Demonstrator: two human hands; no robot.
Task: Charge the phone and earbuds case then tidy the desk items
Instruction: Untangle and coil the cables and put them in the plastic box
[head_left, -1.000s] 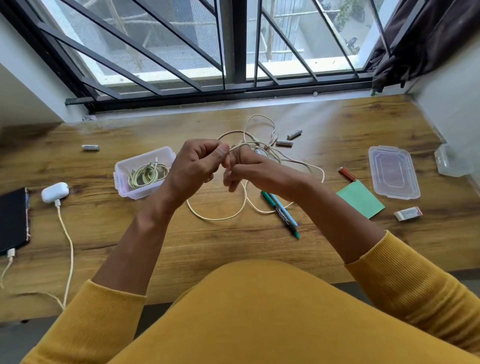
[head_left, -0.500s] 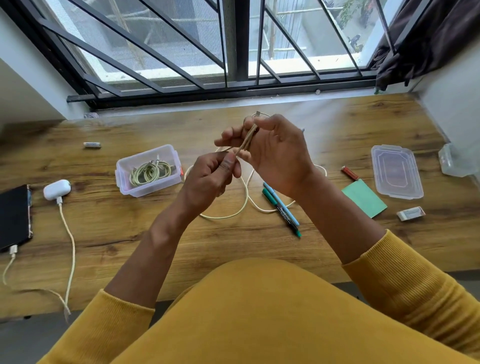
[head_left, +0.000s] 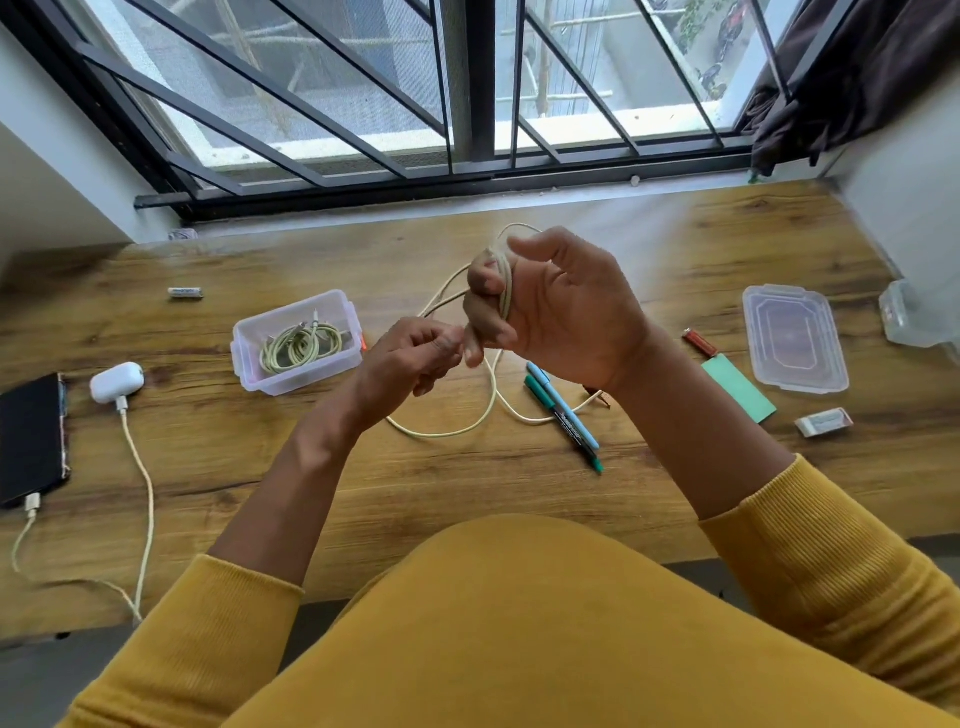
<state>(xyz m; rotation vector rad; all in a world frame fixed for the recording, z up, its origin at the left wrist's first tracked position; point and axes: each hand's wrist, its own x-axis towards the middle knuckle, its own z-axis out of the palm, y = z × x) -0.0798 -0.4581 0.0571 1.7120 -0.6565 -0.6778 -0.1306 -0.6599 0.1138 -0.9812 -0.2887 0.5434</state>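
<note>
Head view: braided cream cable (head_left: 441, 430), looped.

A black flat phone (head_left: 31, 441) lies at the left edge of the frame, a pale cable plugged into its near end. Just right of it, a white rounded earbuds case (head_left: 117, 382) lies plugged into another pale cable (head_left: 143, 483).

A pale yellow-green cord (head_left: 501, 291) is looped round the right hand (head_left: 561, 312) mid-frame.

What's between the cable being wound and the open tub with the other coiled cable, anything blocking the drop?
Nothing visible blocks it. The right hand has the cable wrapped on its fingers; the left hand pinches the strand. The tub sits open just beyond the left hand, holding one coiled cable. Its lid lies far right.
</note>
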